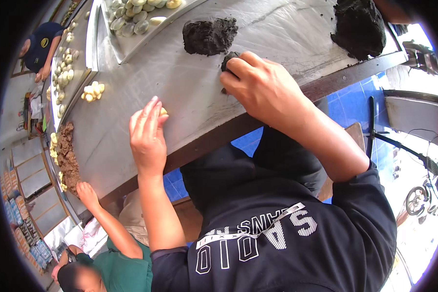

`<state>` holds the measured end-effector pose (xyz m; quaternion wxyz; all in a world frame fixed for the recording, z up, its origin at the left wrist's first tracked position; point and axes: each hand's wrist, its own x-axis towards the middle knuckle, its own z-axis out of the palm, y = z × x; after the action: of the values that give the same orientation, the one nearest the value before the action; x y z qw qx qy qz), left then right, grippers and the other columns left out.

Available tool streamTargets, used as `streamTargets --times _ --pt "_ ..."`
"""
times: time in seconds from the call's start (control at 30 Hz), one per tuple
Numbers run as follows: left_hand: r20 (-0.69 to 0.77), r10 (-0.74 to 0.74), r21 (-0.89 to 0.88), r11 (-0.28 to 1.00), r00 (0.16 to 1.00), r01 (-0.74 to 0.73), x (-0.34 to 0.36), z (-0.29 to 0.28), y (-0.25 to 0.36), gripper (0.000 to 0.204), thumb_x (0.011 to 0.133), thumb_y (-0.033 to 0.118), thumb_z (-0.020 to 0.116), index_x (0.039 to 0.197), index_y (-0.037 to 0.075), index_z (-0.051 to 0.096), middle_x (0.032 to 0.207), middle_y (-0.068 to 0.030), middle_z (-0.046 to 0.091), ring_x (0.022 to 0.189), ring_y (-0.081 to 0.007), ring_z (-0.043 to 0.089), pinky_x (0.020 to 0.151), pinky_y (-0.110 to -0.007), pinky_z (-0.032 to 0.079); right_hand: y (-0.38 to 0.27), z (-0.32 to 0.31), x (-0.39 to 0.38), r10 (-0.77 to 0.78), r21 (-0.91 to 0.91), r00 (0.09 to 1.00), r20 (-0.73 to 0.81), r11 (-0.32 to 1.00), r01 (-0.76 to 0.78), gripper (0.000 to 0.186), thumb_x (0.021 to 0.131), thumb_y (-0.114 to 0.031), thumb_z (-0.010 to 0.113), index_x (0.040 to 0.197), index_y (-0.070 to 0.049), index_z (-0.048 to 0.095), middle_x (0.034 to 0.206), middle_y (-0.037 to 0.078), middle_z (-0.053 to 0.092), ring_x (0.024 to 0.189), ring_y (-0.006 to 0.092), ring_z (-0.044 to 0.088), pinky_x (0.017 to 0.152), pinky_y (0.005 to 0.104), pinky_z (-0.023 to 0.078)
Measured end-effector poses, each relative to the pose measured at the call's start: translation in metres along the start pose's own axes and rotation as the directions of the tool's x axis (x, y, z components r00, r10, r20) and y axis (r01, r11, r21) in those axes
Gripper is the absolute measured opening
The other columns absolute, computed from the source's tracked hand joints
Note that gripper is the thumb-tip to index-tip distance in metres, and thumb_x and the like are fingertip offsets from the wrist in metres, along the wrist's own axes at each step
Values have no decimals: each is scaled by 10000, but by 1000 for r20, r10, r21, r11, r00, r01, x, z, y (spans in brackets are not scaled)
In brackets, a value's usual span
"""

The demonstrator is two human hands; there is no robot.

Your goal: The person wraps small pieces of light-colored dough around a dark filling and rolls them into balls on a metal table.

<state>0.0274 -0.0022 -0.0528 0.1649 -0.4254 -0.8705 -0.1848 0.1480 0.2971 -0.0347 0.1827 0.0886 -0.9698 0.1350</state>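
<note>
Head view: metal counter (117, 126), near edge running obliquely past both hands; open surface between them. Left hand (147, 138): fingers extended, held together, pale yellow piece (164, 112) at their inner side; whether gripped, cannot tell. Right hand (258, 80): back uppermost, fingers curled, gripping small dark lump (228, 58). Lump: under the fingers, near counter's edge, just beside larger dark mass (209, 36).

And across the grey worktop (180, 85) we go: big black lump (359, 29) by the right end, smaller black lump (209, 36) further left, pale-yellow cluster (93, 91) beyond, brown mass (68, 158) hugging the left edge!
</note>
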Motion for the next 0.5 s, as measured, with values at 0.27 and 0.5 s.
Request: streamTargets --times 0.27,0.5 --pt "220 -597 -709 445 772 547 -9 -8 -11 250 1067 -7 774 1314 -47 769 1362 -170 768 1285 -243 740 1124 -392 620 -4 -10 -23 203 170 978 -51 967 -192 334 878 -66 849 1190 -53 732 1202 121 725 1157 350 720 970 451 621" --pt "272 -410 -766 455 871 453 -29 -9 25 330 1050 19 799 1372 -16 736 1361 -148 741 1302 -278 729 1117 -386 603 6 2 -10 25 82 998 -66 996 -19 260 892 -144 829 1133 -58 779 1222 96 740 1156 303 718 917 414 635"
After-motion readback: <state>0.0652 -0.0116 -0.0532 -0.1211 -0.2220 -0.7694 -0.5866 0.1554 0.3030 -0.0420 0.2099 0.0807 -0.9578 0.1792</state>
